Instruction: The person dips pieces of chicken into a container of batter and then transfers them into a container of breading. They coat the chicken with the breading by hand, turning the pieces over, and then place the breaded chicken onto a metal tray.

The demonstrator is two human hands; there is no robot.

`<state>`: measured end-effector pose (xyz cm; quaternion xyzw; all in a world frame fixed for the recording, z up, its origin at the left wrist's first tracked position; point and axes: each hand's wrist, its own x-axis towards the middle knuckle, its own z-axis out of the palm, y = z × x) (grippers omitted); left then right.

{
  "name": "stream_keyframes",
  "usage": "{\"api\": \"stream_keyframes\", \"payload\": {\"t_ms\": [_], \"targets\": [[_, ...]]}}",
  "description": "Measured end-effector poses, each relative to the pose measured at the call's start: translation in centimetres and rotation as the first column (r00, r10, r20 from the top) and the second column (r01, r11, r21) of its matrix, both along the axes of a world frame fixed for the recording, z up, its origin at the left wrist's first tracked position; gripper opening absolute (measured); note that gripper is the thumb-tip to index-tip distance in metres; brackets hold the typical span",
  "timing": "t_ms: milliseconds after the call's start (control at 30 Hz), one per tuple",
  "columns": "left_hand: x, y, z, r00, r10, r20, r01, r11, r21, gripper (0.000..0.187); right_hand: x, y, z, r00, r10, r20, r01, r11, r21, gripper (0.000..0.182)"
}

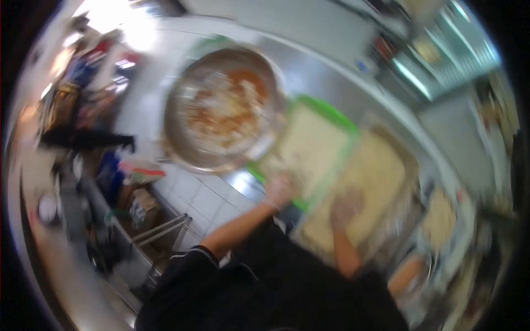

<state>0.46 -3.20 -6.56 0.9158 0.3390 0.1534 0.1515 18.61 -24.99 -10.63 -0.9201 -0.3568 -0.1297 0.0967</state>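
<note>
My left hand (280,190), in what looks like a clear glove, is at the near left corner of a green-rimmed tray (329,113). That tray holds a smooth, pale cream-coloured layer. Blur hides the left fingers. To the right, my right hand (346,208), gloved too, lies flat with fingers stretched over a second pale layer (375,174) in a neighbouring pan (411,157). Beyond my left hand stands a big metal bowl (175,118) containing whitish pieces and orange-red sauce or powder.
Another person's forearm (406,276) reaches in at the lower right, beside a pale flat mound (440,220). A metal counter (309,66) runs behind the trays. Tiled floor (207,196), a cardboard box (144,207) and metal rails (163,229) lie to the left.
</note>
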Motion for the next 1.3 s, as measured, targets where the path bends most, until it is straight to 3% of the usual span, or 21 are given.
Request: {"api": "stream_keyframes", "payload": {"t_ms": [33, 67, 100, 167, 267, 367, 500, 567, 667, 767, 867, 967, 1033, 1100, 1167, 1267, 1300], "targets": [[0.1, 0.1, 2.0, 0.996, -0.039, -0.082, 0.026, 0.987, -0.158, 0.026, -0.1, -0.4, 0.8, 0.998, -0.029, -0.063, 0.028, 1.0, -0.014, 0.06], [0.9, 0.2, 3.3, 0.999, -0.025, -0.04, 0.018, 0.983, -0.184, 0.027, -0.9, -1.1, 0.6, 0.993, -0.112, -0.044, 0.113, 0.993, 0.016, 0.061], [1.7, 0.3, 4.5, 1.0, -0.011, 0.003, 0.011, 0.978, -0.209, 0.028, -2.0, -1.1, 2.3, 0.945, -0.209, -0.251, 0.2, 0.978, -0.061, 0.064], [2.6, 0.6, 4.4, 0.993, -0.04, 0.115, 0.043, 0.999, -0.027, 0.025, -1.8, -1.4, 1.3, 0.977, -0.124, -0.176, 0.079, 0.967, -0.242, 0.067], [2.7, 0.1, 6.3, 1.0, -0.002, 0.028, 0.003, 0.999, -0.041, 0.024, -2.1, -1.3, 4.8, 0.939, -0.164, -0.301, 0.092, 0.966, -0.241, 0.07], [2.8, 0.3, 6.4, 0.999, -0.033, 0.035, 0.036, 0.994, -0.102, 0.023, -1.5, -2.1, 3.4, 0.954, -0.201, -0.222, 0.17, 0.974, -0.152, 0.069], [2.5, 0.0, 6.2, 0.999, -0.021, 0.041, 0.023, 0.998, -0.064, 0.022, -0.2, -2.5, 2.2, 0.883, -0.381, -0.273, 0.343, 0.923, -0.177, 0.068], [2.3, 0.1, 6.0, 1.0, -0.015, -0.014, 0.014, 0.998, -0.069, 0.022, 0.7, -2.3, 2.6, 0.834, -0.428, -0.349, 0.357, 0.9, -0.249, 0.07], [2.2, 0.2, 5.7, 1.0, -0.013, 0.002, 0.014, 0.998, -0.066, 0.024, 4.9, 0.0, 10.1, 0.543, -0.514, -0.664, 0.213, 0.849, -0.483, 0.076], [2.1, -0.2, 6.2, 0.999, 0.0, -0.036, -0.003, 0.997, -0.071, 0.026, 5.8, -1.0, 7.8, 0.758, -0.347, -0.553, 0.037, 0.868, -0.495, 0.081], [2.1, 0.0, 6.3, 0.998, -0.006, -0.055, 0.002, 0.997, -0.082, 0.028, 8.9, -1.2, 4.5, 0.757, -0.242, -0.607, -0.251, 0.75, -0.612, 0.08], [1.6, 0.0, 6.4, 0.996, -0.012, -0.085, 0.005, 0.997, -0.082, 0.029, 9.9, -1.4, 1.7, 0.737, -0.103, -0.668, -0.383, 0.75, -0.539, 0.077], [1.5, 0.0, 6.0, 0.995, -0.016, -0.102, 0.006, 0.996, -0.094, 0.029, 9.5, -2.5, -1.6, 0.807, -0.04, -0.589, -0.3, 0.831, -0.468, 0.068], [1.5, -0.1, 4.9, 0.994, -0.04, -0.099, 0.027, 0.992, -0.127, 0.029, 9.2, -2.3, -1.4, 0.782, -0.166, -0.601, -0.276, 0.773, -0.572, 0.067], [1.2, -0.2, 4.8, 0.995, -0.093, -0.039, 0.087, 0.987, -0.138, 0.03, 7.5, -1.0, 4.8, 0.667, -0.321, -0.673, -0.236, 0.765, -0.599, 0.066], [1.1, -0.2, 4.6, 0.992, -0.129, -0.011, 0.128, 0.991, -0.028, 0.031, 6.1, -2.3, 4.6, 0.75, -0.164, -0.641, -0.245, 0.831, -0.499, 0.058], [1.1, 0.3, 4.5, 0.993, -0.119, -0.006, 0.12, 0.992, 0.031, 0.032, 5.8, -2.8, 3.8, 0.801, -0.054, -0.597, -0.216, 0.903, -0.371, 0.055]]}}
